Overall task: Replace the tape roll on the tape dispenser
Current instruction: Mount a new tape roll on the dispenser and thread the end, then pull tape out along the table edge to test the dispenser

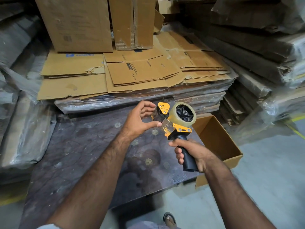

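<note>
left hand (140, 119): half-curled, thumb tip laid against the dispenser's front plate, fingers reaching its roller end | tape roll (183, 114): seated on tape dispenser (175, 124), just right of that hand | right hand (189, 152): wrapped round the handle, below

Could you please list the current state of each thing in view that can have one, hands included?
tape dispenser: held up above the table, handle downward.
tape roll: clear, seated on the dispenser's hub.
right hand: closed around the black handle.
left hand: at the dispenser's front end, thumb tip by the metal blade plate, fingers curled and spread.
cardboard box: open on top, nothing visible inside.
</note>
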### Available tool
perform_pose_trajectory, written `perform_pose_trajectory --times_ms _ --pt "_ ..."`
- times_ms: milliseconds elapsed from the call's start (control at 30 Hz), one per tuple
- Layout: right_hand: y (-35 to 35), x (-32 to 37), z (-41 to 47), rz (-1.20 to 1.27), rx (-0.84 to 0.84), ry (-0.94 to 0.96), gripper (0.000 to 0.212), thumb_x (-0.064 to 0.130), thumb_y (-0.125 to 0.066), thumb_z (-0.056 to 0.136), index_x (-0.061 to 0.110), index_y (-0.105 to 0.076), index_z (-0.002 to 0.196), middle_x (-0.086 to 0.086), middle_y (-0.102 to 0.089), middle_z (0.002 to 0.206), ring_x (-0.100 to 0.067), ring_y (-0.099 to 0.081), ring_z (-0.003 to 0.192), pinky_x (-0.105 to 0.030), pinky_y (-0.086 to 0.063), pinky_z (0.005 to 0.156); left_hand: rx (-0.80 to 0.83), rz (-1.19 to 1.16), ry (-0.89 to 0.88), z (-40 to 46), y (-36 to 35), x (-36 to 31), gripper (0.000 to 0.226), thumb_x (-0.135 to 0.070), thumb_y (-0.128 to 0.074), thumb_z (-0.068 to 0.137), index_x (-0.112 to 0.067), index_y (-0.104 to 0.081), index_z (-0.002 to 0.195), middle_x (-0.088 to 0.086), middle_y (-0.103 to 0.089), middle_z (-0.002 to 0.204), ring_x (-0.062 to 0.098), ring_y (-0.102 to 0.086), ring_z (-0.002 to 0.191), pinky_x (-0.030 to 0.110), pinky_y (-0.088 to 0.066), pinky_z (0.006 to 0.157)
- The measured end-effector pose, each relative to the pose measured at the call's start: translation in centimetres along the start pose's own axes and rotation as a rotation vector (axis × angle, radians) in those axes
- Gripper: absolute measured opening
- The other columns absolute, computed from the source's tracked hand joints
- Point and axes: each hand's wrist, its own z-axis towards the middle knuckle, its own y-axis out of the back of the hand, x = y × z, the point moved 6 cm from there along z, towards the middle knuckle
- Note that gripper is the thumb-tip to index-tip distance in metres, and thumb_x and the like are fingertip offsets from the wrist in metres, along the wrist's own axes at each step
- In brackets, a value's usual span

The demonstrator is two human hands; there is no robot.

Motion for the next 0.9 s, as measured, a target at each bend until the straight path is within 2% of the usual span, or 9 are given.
perform_pose_trajectory --times_ms 167,233,333,467,567,633,700,800,900 --pt "0.3 -0.2 -0.2 -0.012 -0.002 0.002 0.013 0.007 -0.076 0.084 0.009 -0.063 0.088 -0.002 -0.05 0.057 -0.011 -0.044 0.042 -0.022 -0.042 0.038 0.084 -0.042 0.067 0.1 -0.1 0.4 0.074 -0.02 -0.097 0.063 -0.021 -0.061 0.127 0.002 -0.07 0.121 0.013 -0.068 0.113 0.042 -0.054 0.103" --pt "0.4 -0.2 -0.2 -0.036 -0.006 0.012 0.014 0.007 -0.076 0.084 0.008 -0.062 0.086 -0.003 -0.051 0.058 -0.013 -0.045 0.043 -0.023 -0.042 0.039 0.108 -0.154 0.129 -0.2 -0.1 -0.1 0.065 -0.03 -0.091 0.069 -0.021 -0.063 0.127 0.007 -0.068 0.124 0.013 -0.066 0.112 0.044 -0.054 0.103" --pt "0.7 -0.2 -0.4 -0.12 -0.015 0.044 0.013 0.006 -0.075 0.086 0.007 -0.062 0.082 -0.006 -0.051 0.058 -0.015 -0.045 0.043 -0.024 -0.043 0.039 -0.046 -0.337 0.263 -0.4 0.5 0.0 0.056 -0.06 -0.068 0.073 -0.022 -0.071 0.114 -0.001 -0.07 0.127 0.015 -0.056 0.127 0.052 -0.039 0.106" --pt "1.5 -0.3 0.2 -0.311 -0.118 0.115 0.019 0.012 -0.069 0.092 0.002 -0.061 0.078 -0.009 -0.054 0.056 -0.019 -0.047 0.041 -0.029 -0.045 0.043 -0.261 -0.529 0.425 -0.6 1.6 1.8 0.048 -0.065 -0.056 0.078 -0.024 -0.074 0.096 -0.002 -0.075 0.12 0.014 -0.054 0.129 0.058 -0.023 0.109" --pt "2.9 0.2 1.0 -0.635 -0.343 0.255 0.025 0.027 -0.069 0.091 0.003 -0.066 0.096 -0.011 -0.065 0.065 -0.025 -0.061 0.051 -0.039 -0.055 0.053 -0.306 -0.565 0.491 -1.6 1.8 3.3 0.043 -0.062 -0.058 0.083 -0.023 -0.074 0.09 0.002 -0.076 0.115 0.016 -0.058 0.124 0.058 -0.025 0.112" --pt "3.6 0.6 1.3 -1.064 -0.54 0.361 0.031 0.041 -0.067 0.09 0.015 -0.067 0.107 -0.013 -0.074 0.086 -0.033 -0.071 0.078 -0.042 -0.057 0.07 -0.33 -0.56 0.55 -2.6 1.7 4.8 0.04 -0.059 -0.056 0.09 -0.022 -0.072 0.09 0.002 -0.077 0.112 0.017 -0.061 0.119 0.056 -0.026 0.113" --pt "3.7 1.0 1.1 -1.364 -0.722 0.416 0.033 0.043 -0.061 0.093 0.023 -0.06 0.118 -0.011 -0.075 0.1 -0.038 -0.07 0.095 -0.04 -0.054 0.075 -0.323 -0.526 0.612 -3.8 1.5 6.3 0.039 -0.057 -0.054 0.093 -0.021 -0.071 0.092 0.001 -0.077 0.111 0.018 -0.062 0.116 0.054 -0.029 0.112" --pt "3.7 1.0 1.9 -1.602 -0.808 0.494 0.029 0.041 -0.057 0.096 0.024 -0.052 0.118 -0.005 -0.075 0.097 -0.036 -0.072 0.087 -0.036 -0.049 0.066 -0.246 -0.464 0.71 -5.9 0.9 8.2 0.041 -0.057 -0.053 0.094 -0.02 -0.071 0.094 0.0 -0.077 0.106 0.018 -0.064 0.11 0.048 -0.036 0.102" --pt "3.5 0.2 3.0 -1.71 -0.819 0.635 0.026 0.028 -0.074 0.08 0.017 -0.061 0.099 -0.006 -0.073 0.08 -0.034 -0.071 0.071 -0.035 -0.043 0.061 -0.155 -0.416 0.761 -8.4 0.3 9.3 0.042 -0.058 -0.054 0.093 -0.019 -0.069 0.099 0.0 -0.076 0.102 0.019 -0.065 0.1 0.042 -0.039 0.086"
